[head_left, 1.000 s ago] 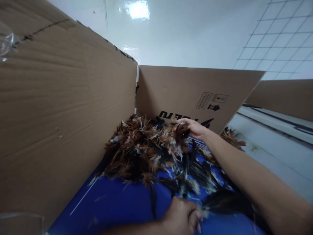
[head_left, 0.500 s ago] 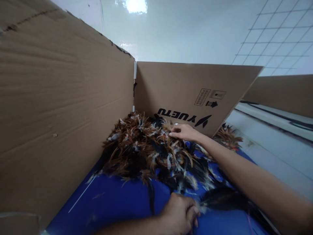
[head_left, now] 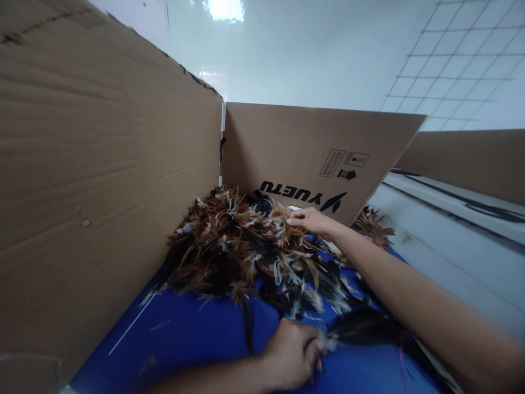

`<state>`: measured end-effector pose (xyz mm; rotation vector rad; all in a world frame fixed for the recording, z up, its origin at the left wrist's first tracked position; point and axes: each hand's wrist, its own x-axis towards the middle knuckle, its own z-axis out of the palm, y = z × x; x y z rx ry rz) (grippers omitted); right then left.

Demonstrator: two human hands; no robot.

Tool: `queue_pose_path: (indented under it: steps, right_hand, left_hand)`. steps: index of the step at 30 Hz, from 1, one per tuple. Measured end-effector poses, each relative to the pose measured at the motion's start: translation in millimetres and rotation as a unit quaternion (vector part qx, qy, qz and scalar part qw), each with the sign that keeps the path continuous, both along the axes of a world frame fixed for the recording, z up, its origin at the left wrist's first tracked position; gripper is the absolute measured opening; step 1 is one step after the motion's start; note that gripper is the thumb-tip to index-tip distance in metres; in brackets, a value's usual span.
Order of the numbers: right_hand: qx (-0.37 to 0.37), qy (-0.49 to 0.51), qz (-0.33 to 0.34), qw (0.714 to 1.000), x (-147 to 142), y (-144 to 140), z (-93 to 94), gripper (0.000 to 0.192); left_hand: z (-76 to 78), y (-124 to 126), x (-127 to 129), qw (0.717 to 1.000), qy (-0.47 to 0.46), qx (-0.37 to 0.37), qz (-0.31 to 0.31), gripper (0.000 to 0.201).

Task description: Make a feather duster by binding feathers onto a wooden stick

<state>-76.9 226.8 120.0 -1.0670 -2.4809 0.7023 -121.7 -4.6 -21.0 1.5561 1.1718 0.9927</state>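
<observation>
The left hand is curled at the near edge of the blue surface, its fingers pressed together around the pale quill ends of a dark bunch of feathers that trails off to the right under the other forearm. The grip looks closed on those stems, though the fingertips are partly turned away, so how many feathers it pinches cannot be told.

The right hand is stretched out to the far side of the feather pile, palm down, fingers drawn together with their tips touching the brown and black plumes at the top of the heap; whether it pinches any or merely rests on them is unclear.

The pile lies on the blue surface, heaped into the corner formed by two upright cardboard panels: a large cardboard wall on the left and a cardboard back panel printed upside down with black lettering and handling symbols. A few more feathers poke out past the right end of the back panel. Behind stands a glossy white tiled wall.
</observation>
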Motion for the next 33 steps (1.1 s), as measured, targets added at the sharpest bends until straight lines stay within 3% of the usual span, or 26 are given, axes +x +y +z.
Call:
queue_pose_path:
  steps: [7, 11, 14, 17, 20, 22, 25, 28, 31, 33]
  right_hand:
    - [-0.185, 0.195, -0.07, 0.961, 33.9, -13.4, 24.6, 0.031]
    - [-0.206, 0.236, -0.09, 0.945, 50.4, -12.3, 24.3, 0.032]
    - [-0.159, 0.229, -0.126, 0.952, 60.1, -7.7, 19.6, 0.03]
    - [-0.061, 0.151, -0.149, 0.975, 63.7, -1.9, 12.4, 0.023]
    - [0.034, 0.052, -0.125, 0.99, 56.9, 1.9, 3.3, 0.015]
    - [0.057, 0.025, -0.105, 0.992, 45.6, 1.2, -3.2, 0.012]
    - [0.169, -0.029, -0.003, 0.985, 21.2, -6.9, -12.5, 0.02]
    - [0.329, -0.106, 0.144, 0.927, -5.4, -19.8, -20.9, 0.035]
    - [0.356, -0.157, 0.217, 0.895, -27.3, -28.6, -28.1, 0.034]
    - [0.326, -0.159, 0.232, 0.903, -37.9, -29.1, -29.8, 0.02]
  left_hand:
    - [3.7, -2.5, -1.5, 1.0, 0.01, 0.011, -0.013, 0.024]
    - [4.6, -2.6, -2.3, 1.0, 0.013, 0.013, -0.014, 0.025]
    - [5.8, -3.3, -2.4, 1.0, 0.02, 0.01, -0.018, 0.027]
    - [8.0, -4.4, -2.8, 0.999, 0.036, 0.014, -0.027, 0.028]
    - [9.1, -5.0, -3.5, 0.998, 0.053, 0.024, -0.038, 0.029]
    - [7.8, -4.7, -3.8, 0.996, 0.059, 0.041, -0.045, 0.028]
    - [3.3, -3.0, -3.9, 0.995, 0.058, 0.066, -0.052, 0.026]
    - [-0.2, -1.7, -4.0, 0.994, 0.056, 0.08, -0.056, 0.025]
    - [0.2, -1.9, -4.4, 0.992, 0.067, 0.095, -0.057, 0.024]
    - [1.5, -2.5, -4.6, 0.991, 0.078, 0.097, -0.059, 0.023]
